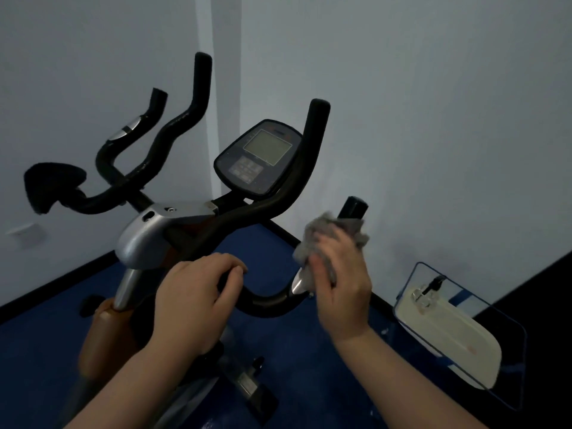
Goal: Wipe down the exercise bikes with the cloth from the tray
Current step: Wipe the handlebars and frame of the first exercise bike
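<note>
Steadying the near bike's handlebar (263, 301), the left hand (192, 301) curls round the black grip while the right hand (340, 286) clutches the grey cloth (328, 230) bunched against the bar's right-hand upright, over its silver sensor; wiping is under way. Next, likely sliding the cloth along the bar toward the console (258, 156), then the farther bike (123, 168); the tray (464, 332) sits right on the floor
</note>
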A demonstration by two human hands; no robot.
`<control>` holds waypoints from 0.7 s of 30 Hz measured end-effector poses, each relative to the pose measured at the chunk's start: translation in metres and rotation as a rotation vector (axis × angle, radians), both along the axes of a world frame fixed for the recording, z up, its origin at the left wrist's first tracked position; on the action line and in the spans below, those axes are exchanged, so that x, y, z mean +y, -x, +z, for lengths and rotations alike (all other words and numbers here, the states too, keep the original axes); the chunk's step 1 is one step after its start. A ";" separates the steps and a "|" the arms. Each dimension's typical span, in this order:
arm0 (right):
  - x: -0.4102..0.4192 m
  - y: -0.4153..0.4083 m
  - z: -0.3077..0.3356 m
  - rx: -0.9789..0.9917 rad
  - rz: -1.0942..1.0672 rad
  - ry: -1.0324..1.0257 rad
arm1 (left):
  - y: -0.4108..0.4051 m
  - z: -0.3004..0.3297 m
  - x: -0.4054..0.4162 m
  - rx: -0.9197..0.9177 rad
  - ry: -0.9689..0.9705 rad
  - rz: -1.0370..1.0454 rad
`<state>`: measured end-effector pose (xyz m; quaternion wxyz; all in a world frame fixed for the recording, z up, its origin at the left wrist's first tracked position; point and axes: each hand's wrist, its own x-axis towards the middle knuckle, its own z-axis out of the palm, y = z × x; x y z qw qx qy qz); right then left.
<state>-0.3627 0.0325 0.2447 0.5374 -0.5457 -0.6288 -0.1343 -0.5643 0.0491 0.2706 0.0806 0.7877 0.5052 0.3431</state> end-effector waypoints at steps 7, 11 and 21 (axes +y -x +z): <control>-0.019 0.019 0.032 -0.562 0.331 0.483 | 0.009 -0.012 -0.008 -0.169 -0.100 0.059; -0.010 0.035 0.046 -0.406 0.281 0.746 | 0.034 -0.029 -0.015 -0.214 -0.078 0.341; 0.018 0.073 0.034 -0.256 0.205 0.783 | 0.036 -0.042 -0.017 -0.598 0.096 0.461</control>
